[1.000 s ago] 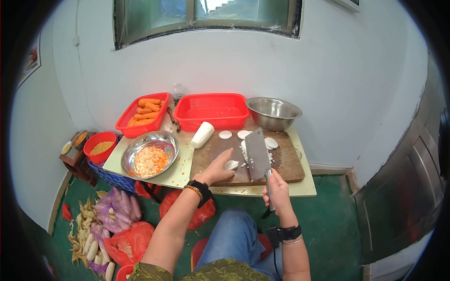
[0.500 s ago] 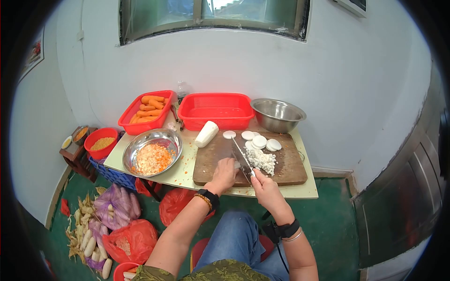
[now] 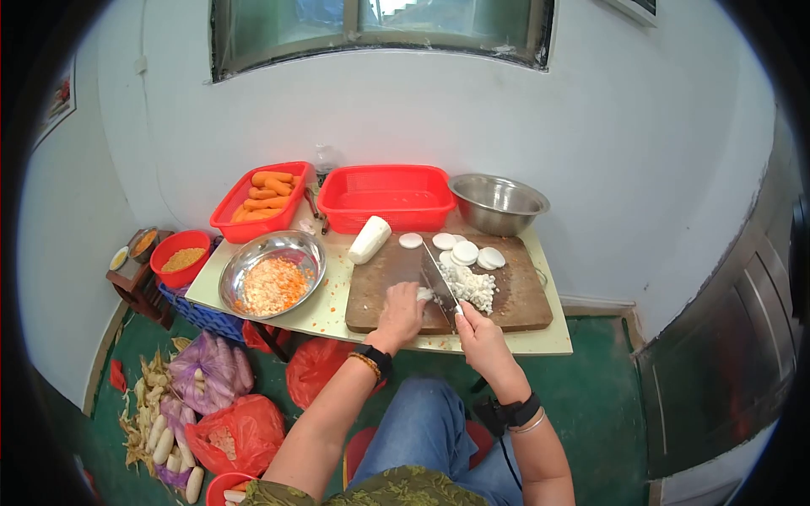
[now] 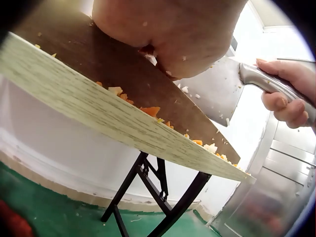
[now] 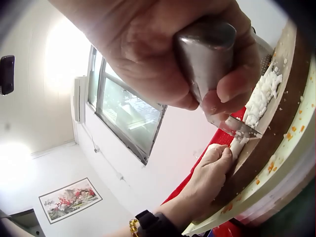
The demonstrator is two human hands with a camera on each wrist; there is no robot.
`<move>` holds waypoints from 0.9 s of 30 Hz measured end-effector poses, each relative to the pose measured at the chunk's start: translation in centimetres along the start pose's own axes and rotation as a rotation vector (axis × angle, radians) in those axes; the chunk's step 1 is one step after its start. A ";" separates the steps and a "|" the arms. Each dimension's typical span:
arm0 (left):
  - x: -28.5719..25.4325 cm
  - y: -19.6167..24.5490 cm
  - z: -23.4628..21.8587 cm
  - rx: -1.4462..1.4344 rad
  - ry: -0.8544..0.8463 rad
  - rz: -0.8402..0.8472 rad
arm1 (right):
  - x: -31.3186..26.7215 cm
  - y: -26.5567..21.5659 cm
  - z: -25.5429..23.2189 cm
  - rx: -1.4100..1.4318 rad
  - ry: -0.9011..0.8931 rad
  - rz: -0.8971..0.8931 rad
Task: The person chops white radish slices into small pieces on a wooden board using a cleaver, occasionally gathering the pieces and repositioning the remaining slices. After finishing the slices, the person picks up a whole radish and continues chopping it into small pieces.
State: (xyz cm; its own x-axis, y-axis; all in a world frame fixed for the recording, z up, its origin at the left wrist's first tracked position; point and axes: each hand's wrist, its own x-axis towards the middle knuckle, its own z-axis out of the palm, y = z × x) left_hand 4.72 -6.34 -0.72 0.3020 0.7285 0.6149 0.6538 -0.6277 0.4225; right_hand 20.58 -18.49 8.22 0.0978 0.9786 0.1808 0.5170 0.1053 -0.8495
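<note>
The right hand (image 3: 485, 341) grips the handle of a cleaver (image 3: 439, 284), its blade edge down on the wooden board (image 3: 371, 295). Just left of the blade, the left hand (image 3: 400, 314) holds a small white piece (image 5: 238, 146) with bent fingers; in the head view the fingers partly hide it. Chopped white bits (image 3: 474, 289) lie in a heap right of the blade. Behind them are several white round slices (image 3: 465, 252). A thick peeled white piece (image 3: 369, 239) rests at the board's back left corner. The left wrist view shows the right fingers (image 4: 291, 111) round the metal handle.
Left of the board stands a steel bowl (image 3: 309, 246) of chopped orange and white bits. Behind are a red basket of carrots (image 3: 271, 202), a red basket (image 3: 386, 221) and a steel basin (image 3: 499, 221). Bags (image 3: 245, 430) lie on the floor.
Since a second ago the cleaver has come left and down, from over the chopped bits to beside the left hand. The left fingers, spread earlier, have bent round the white piece.
</note>
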 end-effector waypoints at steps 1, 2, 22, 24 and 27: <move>0.0 0.1 -0.1 0.010 0.001 0.001 | 0.1 0.2 0.1 0.000 0.003 0.003; 0.0 0.1 -0.1 0.012 0.011 0.007 | 0.2 0.5 0.2 -0.001 0.007 0.008; 0.0 0.7 0.0 0.036 0.064 -0.006 | -0.1 -1.1 -0.7 -0.007 -0.097 0.041; -0.1 0.5 0.3 0.031 0.063 -0.013 | 0.1 -0.7 -0.5 -0.001 -0.072 0.025; 0.0 0.8 -0.2 0.022 0.088 -0.021 | 0.5 0.1 -0.4 0.015 -0.035 -0.007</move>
State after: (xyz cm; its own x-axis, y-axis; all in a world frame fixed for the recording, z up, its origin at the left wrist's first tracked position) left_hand 5.08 -6.86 -0.24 0.2265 0.7136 0.6629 0.6746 -0.6058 0.4217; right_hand 21.04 -18.10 8.45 0.0642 0.9834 0.1698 0.5045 0.1148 -0.8557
